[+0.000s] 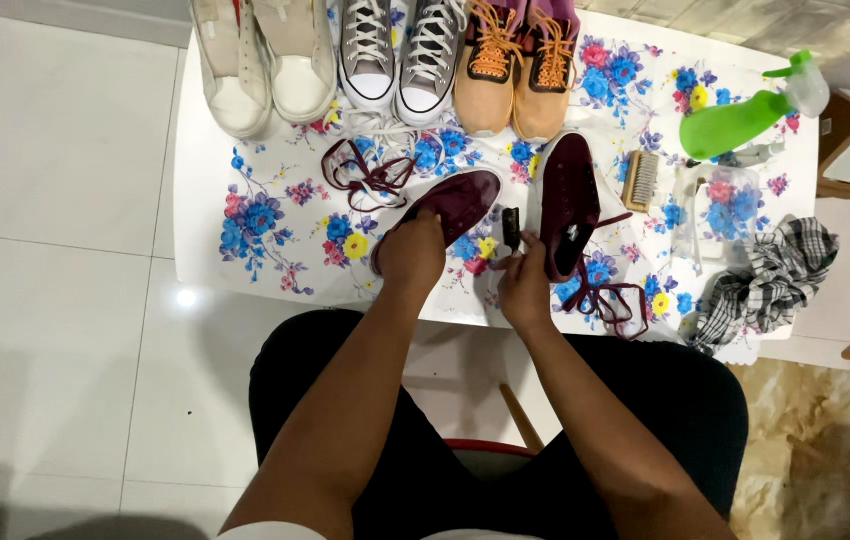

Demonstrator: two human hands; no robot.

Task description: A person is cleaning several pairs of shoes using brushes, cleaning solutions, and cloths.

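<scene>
The left hand (411,255) is clamped over the heel of a maroon canvas shoe (450,203) lying near the front edge of the floral-clothed white table (207,200). The right hand (523,285) pinches a small black brush (511,228) between both maroon shoes; the second unlaced shoe (568,200) lies just beside it. Bare cloth lies open to the left.

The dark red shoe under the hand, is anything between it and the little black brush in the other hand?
Nothing visible. The left hand rests on the dark red shoe, and the right hand holds the small black brush right beside it. Only bare flowered tablecloth shows in the gap between brush and shoe.
</scene>
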